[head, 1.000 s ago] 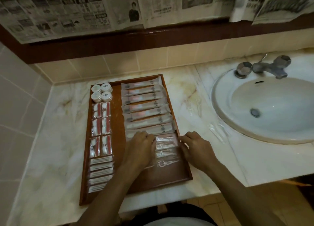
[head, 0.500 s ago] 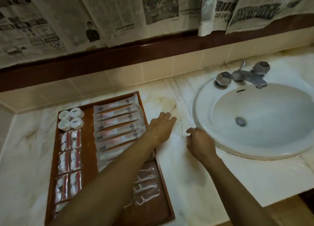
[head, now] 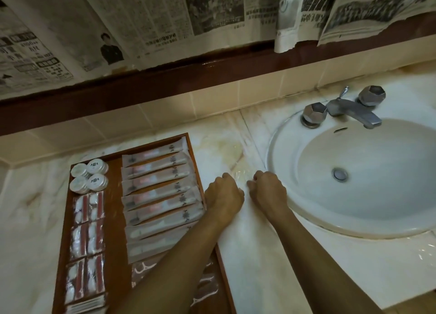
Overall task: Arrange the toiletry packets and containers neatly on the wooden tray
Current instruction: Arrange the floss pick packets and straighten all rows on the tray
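Clear packet [head: 240, 172] on counter, betw both hands' grips

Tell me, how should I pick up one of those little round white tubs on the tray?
Come straight down from above and pinch the curved side wall of one round tub with your fingers. The four sit bunched in the wooden tray's far left corner, so take an outer one, where its sides are open. Its flat lid offers no hold.

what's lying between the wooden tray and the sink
In the head view, both hands, left hand and right hand, on a clear plastic packet on the marble counter.
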